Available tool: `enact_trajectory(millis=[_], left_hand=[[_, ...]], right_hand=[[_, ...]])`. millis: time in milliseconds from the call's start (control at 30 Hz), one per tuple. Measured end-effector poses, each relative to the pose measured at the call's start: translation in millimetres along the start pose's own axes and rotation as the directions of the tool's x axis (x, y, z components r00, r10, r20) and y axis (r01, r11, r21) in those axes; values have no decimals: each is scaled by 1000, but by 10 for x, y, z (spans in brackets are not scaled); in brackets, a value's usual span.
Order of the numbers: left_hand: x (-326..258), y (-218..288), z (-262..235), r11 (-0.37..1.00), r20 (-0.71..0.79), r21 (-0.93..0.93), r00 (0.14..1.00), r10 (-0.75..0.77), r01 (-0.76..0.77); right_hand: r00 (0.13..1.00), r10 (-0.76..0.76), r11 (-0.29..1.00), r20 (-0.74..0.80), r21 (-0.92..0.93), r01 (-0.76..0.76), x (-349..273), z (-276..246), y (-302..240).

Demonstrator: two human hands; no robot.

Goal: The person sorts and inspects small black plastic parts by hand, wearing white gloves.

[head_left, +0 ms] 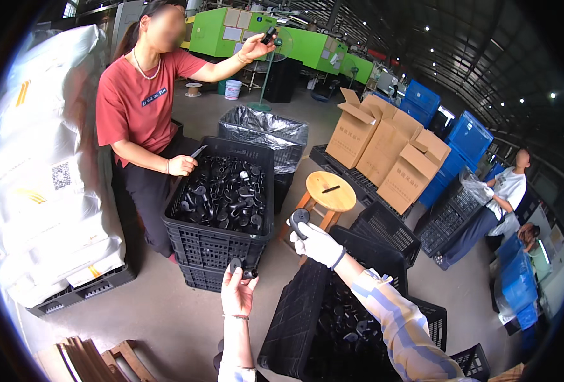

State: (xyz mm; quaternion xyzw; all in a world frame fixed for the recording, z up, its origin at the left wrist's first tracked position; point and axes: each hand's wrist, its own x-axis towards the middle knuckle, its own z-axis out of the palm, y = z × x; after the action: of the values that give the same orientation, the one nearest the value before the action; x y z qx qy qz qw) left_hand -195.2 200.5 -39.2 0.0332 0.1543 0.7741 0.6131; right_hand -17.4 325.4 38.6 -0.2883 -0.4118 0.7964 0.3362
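Note:
My bare left hand (237, 296) is closed on a small black plastic part (236, 263) with a round disc end, just in front of the stacked crates. My right hand (320, 244), in a white glove, grips another black plastic part (299, 219) by its round, disc-shaped head. Below and between my forearms stands a black crate (294, 318) with many similar black parts inside. Across from me, a second black crate (221, 232), full of such parts, rests on another crate. A person in a red shirt (143, 95) holds up one black part (269, 35) and has a knife (198, 151) in the other hand.
A round wooden stool (331, 191) with a dark strip on it stands ahead. Behind it are open cardboard boxes (383, 149) on a pallet. White sacks (53, 159) pile up at left. Another person (511, 188) handles a crate at right. A lined crate (263, 124) stands farther back.

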Motion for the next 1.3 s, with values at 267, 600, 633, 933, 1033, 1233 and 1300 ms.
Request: enact_trajectory(millis=[267,600,633,933,1033,1233,1300], left_hand=[[538,-333,-806,981,-268,103,945,185,-163],[484,-553,-845,997,-334,48,942,-36,56],[472,-564,-839,996,-318,63,947,-48,71],[301,-794,-1102,900,-297,277,921,-252,335],[324,-896,-1138,865,-250,335,921,-300,373],[320,-908,-1242,842,-216,360,914,-344,402],[448,-924,-1526,848,-211,348,915,-345,400]], right_hand=[[996,60,989,-71,-129,-69,1056,-108,-124],[978,206,950,-22,-236,-206,951,305,275],[975,223,947,-23,-232,-222,800,332,289],[925,376,926,-53,51,-373,-593,48,925],[944,307,949,-121,110,-295,-1092,-2,956],[940,231,935,-251,324,-143,-1759,-86,1003],[935,246,926,-256,346,-149,-1805,-69,1045]])
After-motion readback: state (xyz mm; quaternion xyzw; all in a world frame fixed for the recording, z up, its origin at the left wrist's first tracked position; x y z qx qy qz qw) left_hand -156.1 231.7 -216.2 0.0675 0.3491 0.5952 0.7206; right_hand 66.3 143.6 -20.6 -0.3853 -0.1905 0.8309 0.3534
